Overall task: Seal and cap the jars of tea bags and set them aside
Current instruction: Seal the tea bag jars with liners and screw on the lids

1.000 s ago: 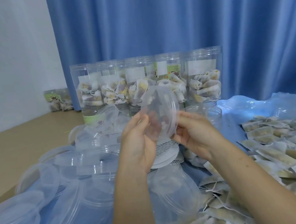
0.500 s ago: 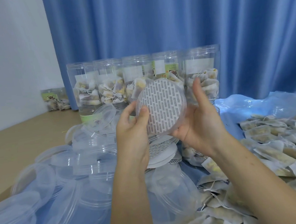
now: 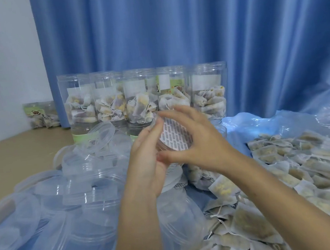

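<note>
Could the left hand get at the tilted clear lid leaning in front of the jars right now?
Probably not at once: the left hand is busy holding the patterned seal disc with the right hand. The lid itself lies uncovered just to its left, nothing between them.

White seal disc (image 3: pixel 174 135) printed with grey dashes; blue curtain (image 3: pixel 170 32); clear lids (image 3: pixel 85 186); seemingly green-labelled jars (image 3: pixel 164 92).

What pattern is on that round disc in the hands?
White seal disc with rows of small grey dashes, seen in the head view.

Head-worn view, forward-down, near hands (image 3: pixel 174 144)
</note>
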Tool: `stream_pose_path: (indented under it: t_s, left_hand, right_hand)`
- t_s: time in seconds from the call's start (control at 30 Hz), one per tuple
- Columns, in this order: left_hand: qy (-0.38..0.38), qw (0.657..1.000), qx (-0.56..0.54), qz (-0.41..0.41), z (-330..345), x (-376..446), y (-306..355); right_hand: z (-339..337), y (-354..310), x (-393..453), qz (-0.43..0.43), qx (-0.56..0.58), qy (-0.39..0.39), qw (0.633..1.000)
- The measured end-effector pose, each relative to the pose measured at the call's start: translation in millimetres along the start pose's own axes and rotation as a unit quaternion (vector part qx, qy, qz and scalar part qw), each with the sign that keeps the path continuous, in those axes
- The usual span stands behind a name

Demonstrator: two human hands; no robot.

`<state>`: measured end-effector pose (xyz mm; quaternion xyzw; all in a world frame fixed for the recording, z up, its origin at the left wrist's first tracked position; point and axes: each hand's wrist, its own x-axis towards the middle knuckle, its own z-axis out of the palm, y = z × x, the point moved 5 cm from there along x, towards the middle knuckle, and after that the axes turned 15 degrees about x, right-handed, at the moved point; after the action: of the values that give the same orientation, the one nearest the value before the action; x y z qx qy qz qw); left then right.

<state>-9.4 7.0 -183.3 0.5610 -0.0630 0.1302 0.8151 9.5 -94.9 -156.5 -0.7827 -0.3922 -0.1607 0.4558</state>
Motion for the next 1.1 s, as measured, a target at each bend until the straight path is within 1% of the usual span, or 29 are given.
stream_pose_path:
  t_s: [0.03,0.07,0.1,0.17,0.23,0.3,0.37,0.43,0.57,0.67,0.83,0.93,1.07,1.1]
  left_hand:
    - [-0.031,0.999,-0.019,-0.004,5,-1,0]
    - [-0.051,0.999,-0.014,-0.006,8,-1,-1]
    - [-0.055,0.998,0.000,-0.006,10,-1,-1]
    - [-0.019,0.999,0.034,-0.013,6,1,-4]
    - [0.018,0.998,0.054,-0.020,-1,3,-6]
    - [0.042,0.998,0.043,-0.025,-6,4,-6]
    - [0.054,0.998,0.034,-0.027,-10,4,-7]
    - [0.059,0.997,0.034,-0.027,-12,4,-8]
    - [0.069,0.996,0.036,-0.038,-12,4,-12]
    - [0.071,0.996,0.045,-0.039,-10,4,-13]
    - [0.068,0.995,0.063,-0.039,-7,4,-11]
    - [0.073,0.993,0.084,-0.039,-5,4,-11]
    - [0.113,0.988,0.095,-0.042,-7,4,-11]
    - [0.126,0.987,0.094,-0.040,-9,4,-10]
  right_hand:
    - [-7,4,1,0.012,-0.004,0.018,1.000]
    - [-17,9,2,0.024,-0.004,0.042,0.999]
    - [-28,15,4,0.036,-0.011,0.071,0.997]
    - [-48,32,11,0.081,-0.057,0.111,0.989]
    - [-58,52,19,0.146,-0.134,0.088,0.976]
    - [-56,70,25,0.199,-0.183,0.034,0.962]
    - [-49,82,29,0.226,-0.176,-0.004,0.958]
    - [-44,87,33,0.237,-0.177,-0.023,0.955]
    - [-42,90,36,0.245,-0.170,-0.042,0.954]
    - [-41,90,25,0.247,-0.197,-0.042,0.948]
    - [-41,80,6,0.203,-0.208,0.020,0.956]
    - [-42,71,-11,0.162,-0.210,0.069,0.962]
    - [-52,58,-20,0.120,-0.171,0.087,0.974]
    - [-59,53,-19,0.100,-0.164,0.103,0.976]
